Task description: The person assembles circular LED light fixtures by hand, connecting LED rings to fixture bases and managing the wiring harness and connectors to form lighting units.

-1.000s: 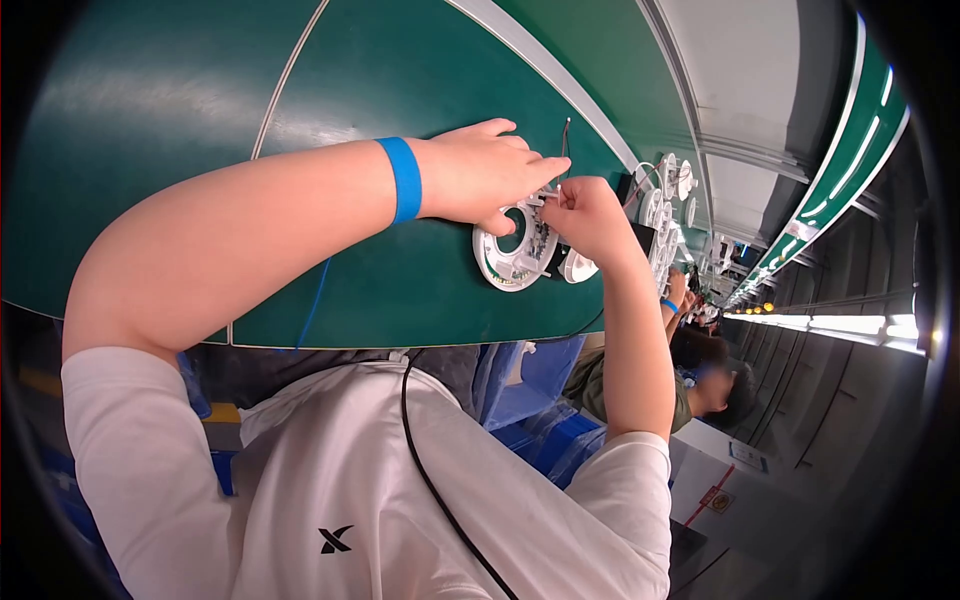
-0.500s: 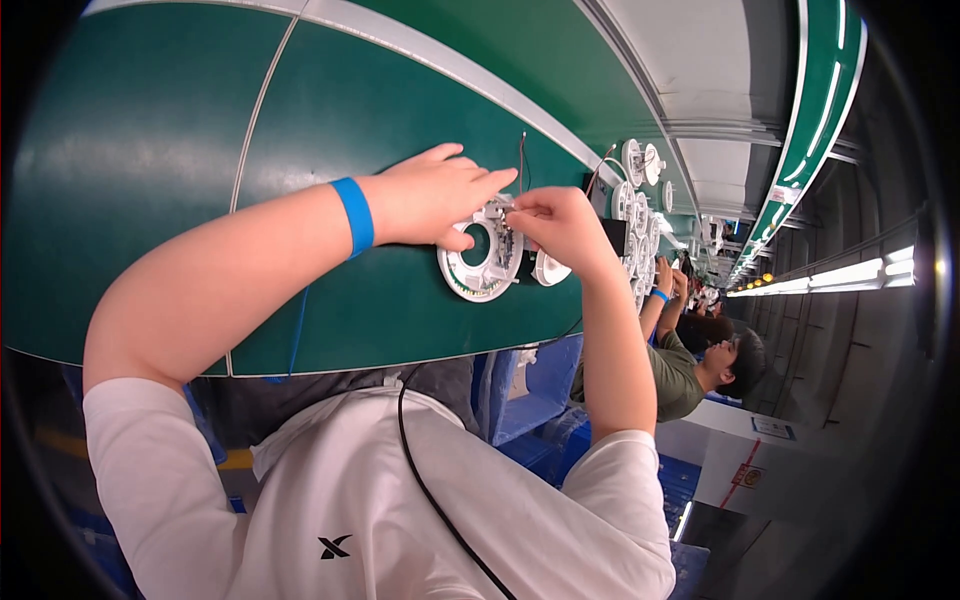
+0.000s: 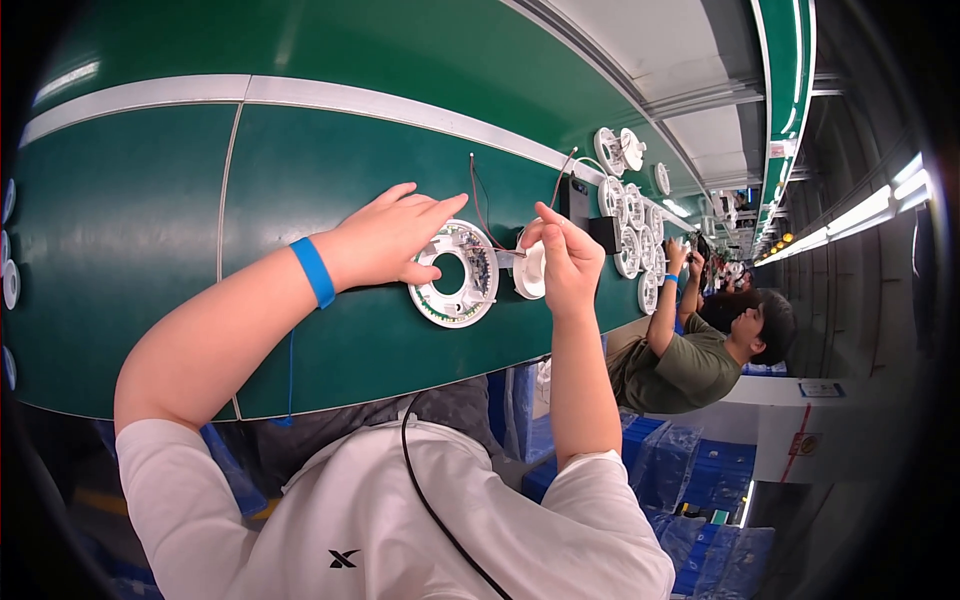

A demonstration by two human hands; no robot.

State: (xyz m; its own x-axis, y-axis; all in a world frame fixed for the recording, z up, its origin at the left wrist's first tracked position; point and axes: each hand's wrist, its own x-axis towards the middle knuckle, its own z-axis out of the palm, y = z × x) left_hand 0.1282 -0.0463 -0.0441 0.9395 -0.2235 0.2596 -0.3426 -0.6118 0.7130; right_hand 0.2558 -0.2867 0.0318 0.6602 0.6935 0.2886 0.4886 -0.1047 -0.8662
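Note:
A white ring-shaped housing [image 3: 455, 312] with circuit boards inside lies on the green worktop. My left hand [image 3: 395, 238] is open over its left side, fingers spread and thumb on the rim. Just to the right of the ring, my right hand [image 3: 568, 262] is raised with curled fingers and a bent index finger. Whatever those fingers may hold is hidden. Partly behind that hand is a white round cover [image 3: 530, 268]. A thin wire [image 3: 480, 215] rises from the ring toward the back of the worktop.
Several similar white ring housings [image 3: 628, 250] stand to the right, beside a black box-like object [image 3: 603, 233]. A co-worker [image 3: 690, 350] in a dark green shirt works farther along the bench. Blue plastic-covered bins [image 3: 690, 460] are below. A pale rail [image 3: 400, 112] runs along the back.
My right hand has pulled back from the ring's boards to the right and lifted. My left hand still rests on the ring. The whole view has shifted.

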